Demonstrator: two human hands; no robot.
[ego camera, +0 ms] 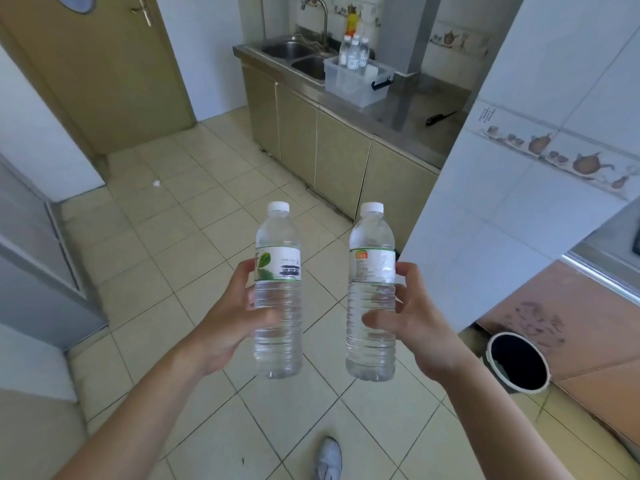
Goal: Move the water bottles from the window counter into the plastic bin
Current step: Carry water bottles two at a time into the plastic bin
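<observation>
Tiles of pale beige ceramic cover the kitchen floor [194, 237], seen from the head camera looking forward and down. Against the far wall runs a stainless steel counter [349, 109] over olive-green cabinet doors [341, 161], and this counter serves as the landmark. Set into its left end is a double steel sink [298, 57] with a curved metal tap [320, 15] behind it. Left of the counter stands a tan wooden door [86, 74] with a brass handle. On the counter, just right of the sink, sits a clear plastic bin [356, 79] with a blue handle; several clear water bottles with white caps [354, 55] stand upright inside it. Further right on the counter lies a small black tool [439, 118], too small to identify. Well in front of the counter, at the foot of a white tiled wall corner [519, 168], stands a round white waste bin with a black liner [518, 363].

Nearest the camera, well short of the counter and above the floor, the left hand [235, 317] grips a clear water bottle with a green leaf label [278, 292], upright, fingers curled round its middle. The right hand [412, 323] likewise holds a clear water bottle with an orange-and-white label [372, 292], upright, apart from the first. A grey shoe [328, 459] shows at the bottom edge.
</observation>
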